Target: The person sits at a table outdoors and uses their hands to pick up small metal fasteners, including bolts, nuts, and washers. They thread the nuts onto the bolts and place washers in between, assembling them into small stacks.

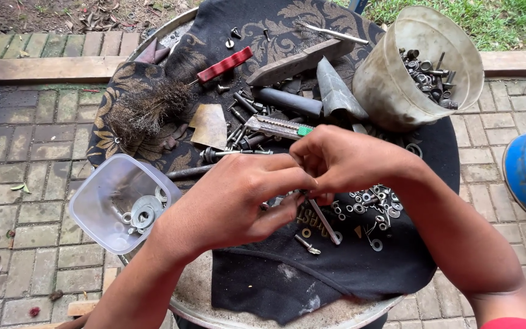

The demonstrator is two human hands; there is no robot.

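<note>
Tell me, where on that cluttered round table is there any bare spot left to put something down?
The near part of the black cloth, below the loose washers, is bare, as is the metal tabletop edge beside it. Beyond both hands it is crowded: wire brush, utility knife, bolts, and the tipped bucket.

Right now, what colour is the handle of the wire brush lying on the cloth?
Red: the wire brush has a ribbed red handle, seen in the head view, its only view, lying on the patterned black cloth.
</note>
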